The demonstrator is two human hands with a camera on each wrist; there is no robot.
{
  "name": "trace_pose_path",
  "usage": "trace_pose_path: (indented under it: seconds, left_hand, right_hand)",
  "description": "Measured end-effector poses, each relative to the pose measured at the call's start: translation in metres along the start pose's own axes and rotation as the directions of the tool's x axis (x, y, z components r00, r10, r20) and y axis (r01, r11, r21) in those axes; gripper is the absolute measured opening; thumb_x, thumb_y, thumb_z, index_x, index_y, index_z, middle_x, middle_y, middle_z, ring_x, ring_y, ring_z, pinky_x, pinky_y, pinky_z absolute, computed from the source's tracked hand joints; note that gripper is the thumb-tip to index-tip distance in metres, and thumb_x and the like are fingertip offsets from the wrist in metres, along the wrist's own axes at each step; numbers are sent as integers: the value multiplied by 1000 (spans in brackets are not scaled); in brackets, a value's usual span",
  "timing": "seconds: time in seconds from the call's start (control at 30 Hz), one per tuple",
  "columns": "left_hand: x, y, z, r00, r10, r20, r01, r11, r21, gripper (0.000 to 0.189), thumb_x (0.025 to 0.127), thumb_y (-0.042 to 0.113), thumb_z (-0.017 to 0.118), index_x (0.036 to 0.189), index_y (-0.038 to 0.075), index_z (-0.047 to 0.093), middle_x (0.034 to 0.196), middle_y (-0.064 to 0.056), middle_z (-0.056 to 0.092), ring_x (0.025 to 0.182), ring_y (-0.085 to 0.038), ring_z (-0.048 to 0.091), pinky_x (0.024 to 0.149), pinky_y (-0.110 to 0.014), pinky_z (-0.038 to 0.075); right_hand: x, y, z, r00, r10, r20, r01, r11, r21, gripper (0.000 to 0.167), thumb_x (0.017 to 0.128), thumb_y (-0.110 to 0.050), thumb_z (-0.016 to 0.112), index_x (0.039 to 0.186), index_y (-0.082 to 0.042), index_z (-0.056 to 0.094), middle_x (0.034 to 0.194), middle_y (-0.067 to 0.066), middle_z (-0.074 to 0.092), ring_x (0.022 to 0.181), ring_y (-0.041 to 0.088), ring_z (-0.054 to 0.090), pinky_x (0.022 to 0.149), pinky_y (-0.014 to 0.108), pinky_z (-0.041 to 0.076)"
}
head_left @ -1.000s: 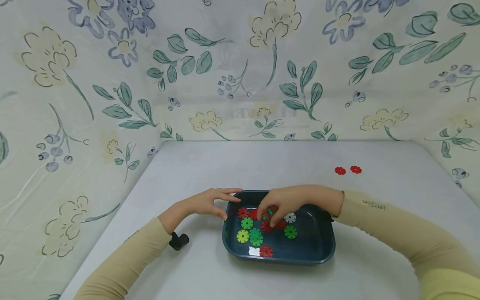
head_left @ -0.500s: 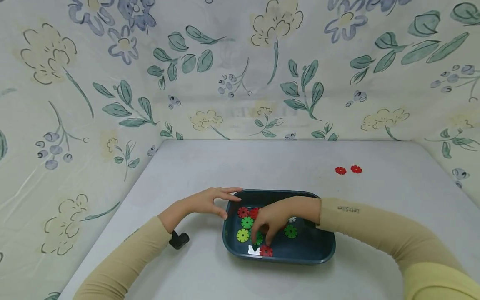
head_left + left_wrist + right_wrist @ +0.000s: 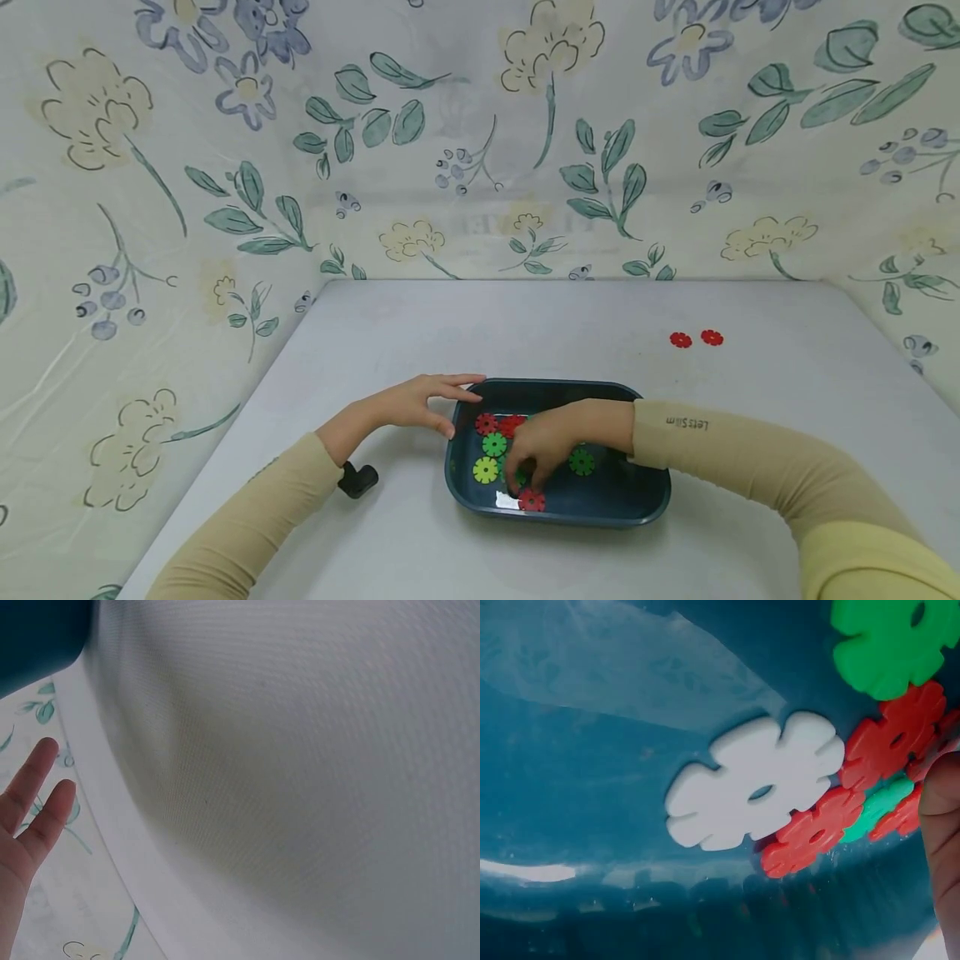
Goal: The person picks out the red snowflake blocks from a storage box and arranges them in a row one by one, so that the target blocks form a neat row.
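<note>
A dark blue tray (image 3: 630, 508) holds several flower-shaped, notched plastic discs. My right hand (image 3: 547, 437) reaches into it with bent fingers, the fingertips over a green disc (image 3: 521, 480) that is mostly hidden. Whether they pinch it cannot be told. Near those fingers lie a red disc (image 3: 532, 500), a yellow-green disc (image 3: 486, 470) and a green disc (image 3: 494, 445). In the right wrist view, a white disc (image 3: 757, 784) lies beside red ones, with part of a finger at the right edge. My left hand (image 3: 416, 402) has its fingers extended at the tray's left rim.
Two red discs (image 3: 696, 339) lie on the white table (image 3: 420, 325) behind the tray, to the right. A small black object (image 3: 358, 481) is by the left wrist. Floral-patterned sheeting (image 3: 480, 150) rises behind the table and along its sides.
Over the last second my right hand has shifted toward the tray's front left, from the red discs to the green one. The left hand has stayed at the rim.
</note>
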State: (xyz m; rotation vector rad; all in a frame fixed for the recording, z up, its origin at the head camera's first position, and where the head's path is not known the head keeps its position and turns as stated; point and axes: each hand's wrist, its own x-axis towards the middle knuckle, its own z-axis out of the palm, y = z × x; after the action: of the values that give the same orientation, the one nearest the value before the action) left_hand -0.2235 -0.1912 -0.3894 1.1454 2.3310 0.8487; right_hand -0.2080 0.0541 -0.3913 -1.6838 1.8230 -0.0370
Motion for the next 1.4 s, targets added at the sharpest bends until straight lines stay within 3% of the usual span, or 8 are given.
trace_pose_path:
  seconds: [0.37,0.57,0.83,1.0,1.17,1.4]
  left_hand:
    - [0,1,0,1000,-14,0,14,1000,4,59,76,26,73,130,11,53,148,-6,30,137,-26,25,104,-54,29]
    - [0,0,1,1000,-16,-1,16,1000,0,58,76,26,73,130,12,53,148,-6,30,137,-26,25,104,-54,29]
    - [1,-2,1,1000,2,-3,-3,1000,-14,58,76,23,73,129,11,53,148,-6,31,137,-26,25,104,-54,28]
    - [0,-2,0,1000,5,-2,-5,1000,-17,59,76,26,73,129,10,53,148,-7,31,137,-26,25,104,-54,28]
    - [1,0,0,1000,-4,3,4,1000,-6,59,76,26,73,129,12,53,148,-6,31,137,-26,25,105,-53,28]
    - [1,0,-1,1000,-14,8,14,1000,4,60,76,26,73,130,11,53,149,-5,30,137,-25,25,105,-51,29]
  right_hand:
    - [-4,4,0,1000,24,-10,-24,1000,-2,17,87,-20,63,104,-18,65,76,-8,56,64,1,44,57,9,37]
    - [-10,10,-1,996,72,-59,-74,997,-24,14,88,-19,62,102,-19,64,81,-11,59,68,0,47,61,11,40]
    - [-13,14,-6,987,138,-88,-132,989,67,15,89,-16,60,103,-17,63,87,-8,62,71,1,50,66,12,44]
    - [-12,12,-5,985,154,-79,-145,984,108,23,84,-21,67,106,-18,61,81,-11,57,68,1,49,62,13,43]
    - [-11,9,-3,982,170,-78,-166,984,61,25,81,-22,70,104,-19,60,78,-12,54,67,2,47,60,15,41]
    - [-10,9,-1,988,127,-85,-126,992,9,21,84,-19,67,103,-17,59,79,-10,53,69,2,46,60,14,39]
